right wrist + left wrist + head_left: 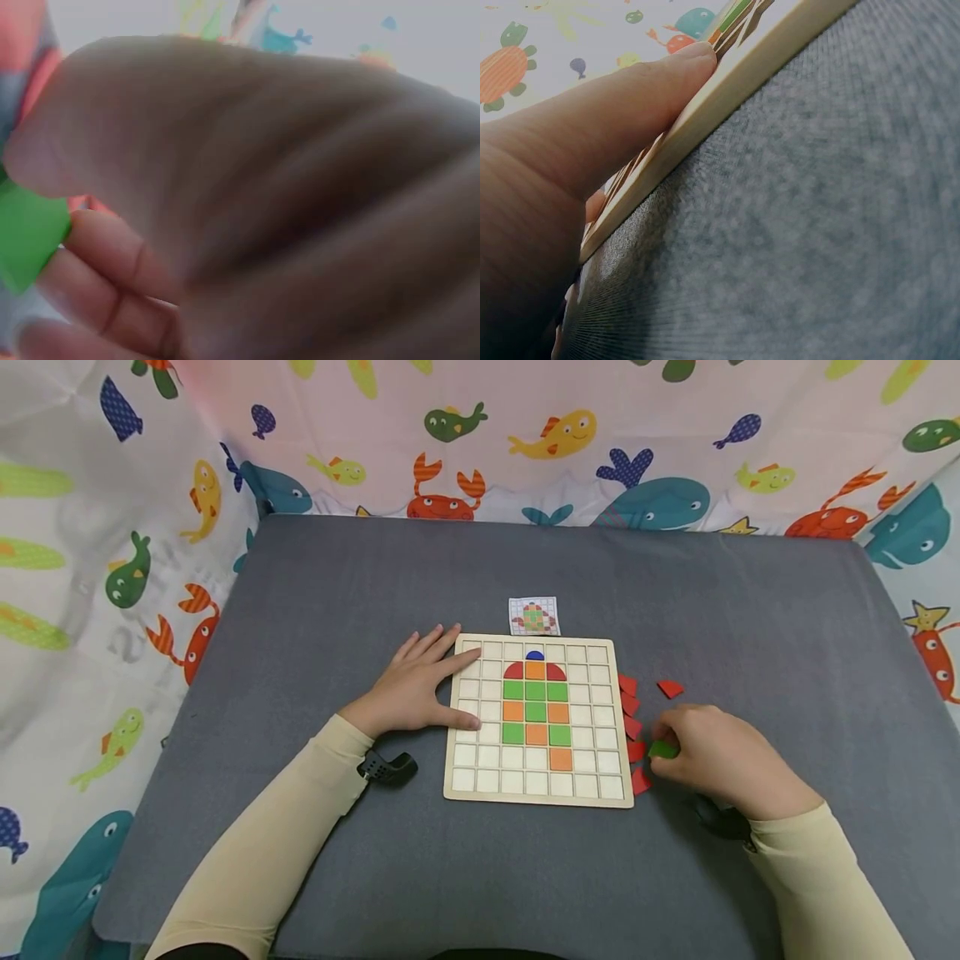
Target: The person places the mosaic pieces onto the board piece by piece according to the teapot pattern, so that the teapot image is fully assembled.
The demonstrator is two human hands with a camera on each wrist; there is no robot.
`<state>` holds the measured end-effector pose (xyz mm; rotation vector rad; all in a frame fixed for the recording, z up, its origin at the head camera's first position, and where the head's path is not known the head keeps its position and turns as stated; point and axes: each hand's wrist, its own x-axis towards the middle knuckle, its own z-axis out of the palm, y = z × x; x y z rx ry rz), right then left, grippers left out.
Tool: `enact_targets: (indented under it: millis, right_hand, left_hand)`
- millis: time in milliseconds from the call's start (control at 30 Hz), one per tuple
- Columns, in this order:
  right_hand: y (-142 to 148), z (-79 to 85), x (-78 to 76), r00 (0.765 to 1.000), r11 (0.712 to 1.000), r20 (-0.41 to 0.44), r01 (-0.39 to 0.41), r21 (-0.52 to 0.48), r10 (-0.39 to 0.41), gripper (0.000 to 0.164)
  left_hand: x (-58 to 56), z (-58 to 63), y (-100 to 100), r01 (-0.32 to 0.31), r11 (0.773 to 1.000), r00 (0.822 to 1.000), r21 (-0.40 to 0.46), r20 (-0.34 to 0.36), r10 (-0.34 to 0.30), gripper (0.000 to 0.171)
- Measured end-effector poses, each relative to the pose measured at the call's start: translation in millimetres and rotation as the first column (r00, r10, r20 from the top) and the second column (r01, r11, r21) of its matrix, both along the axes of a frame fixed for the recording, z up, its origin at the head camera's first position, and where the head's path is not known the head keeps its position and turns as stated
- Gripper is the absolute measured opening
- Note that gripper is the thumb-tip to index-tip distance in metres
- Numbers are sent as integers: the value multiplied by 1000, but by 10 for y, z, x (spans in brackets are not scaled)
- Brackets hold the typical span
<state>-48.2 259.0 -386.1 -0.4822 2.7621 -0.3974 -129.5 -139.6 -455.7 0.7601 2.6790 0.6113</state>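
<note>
- At 6 o'clock, the grey table (450, 877) leaves room between the board (536, 783) and the table's near edge.
- Toward 4 o'clock, the right hand (716, 760) pinches a green piece (663, 750) near the board's right edge; the part showing points to 9 o'clock, the long axis hidden.
- At 3 o'clock, red pieces (632, 728) line that edge in a 12-to-6 column.
- On the board, the coloured pattern (536, 712) runs lengthwise 12 to 6, a blue half-round (535, 656) at 12.
- Toward 10 o'clock, the left hand (412, 685) lies spread, unclenched, over the edge.
- Toward 2 o'clock, one loose red piece (671, 689) lies apart.
- At 12 o'clock, a card (533, 617) lies past the board.
</note>
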Motion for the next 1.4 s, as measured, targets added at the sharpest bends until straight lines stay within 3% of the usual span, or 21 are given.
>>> enact_targets:
  millis: [300,533,733,967,1400]
  right_hand:
    - [-465,51,-77,993,994,-48,-110,-9,109,11]
    - [-783,-4,-96,966,974,-129,-226,-11,223,13]
    - [-987,-24,-105,957,962,-114,-272,-28,267,14]
    - [-1095,-54,-92,942,937,-48,-334,-101,331,14]
    - [-1148,-145,-97,921,906,-69,-390,-162,384,16]
  left_hand:
    - [5,7,2,-2,1000,1000,-4,-3,2,112]
    - [-4,14,3,-4,1000,1000,-5,-11,4,112]
    - [0,20,3,0,1000,1000,-3,-3,0,113]
    - [14,30,13,0,1000,1000,-2,1,0,112]
    - [9,16,14,-6,1000,1000,-8,-5,6,113]
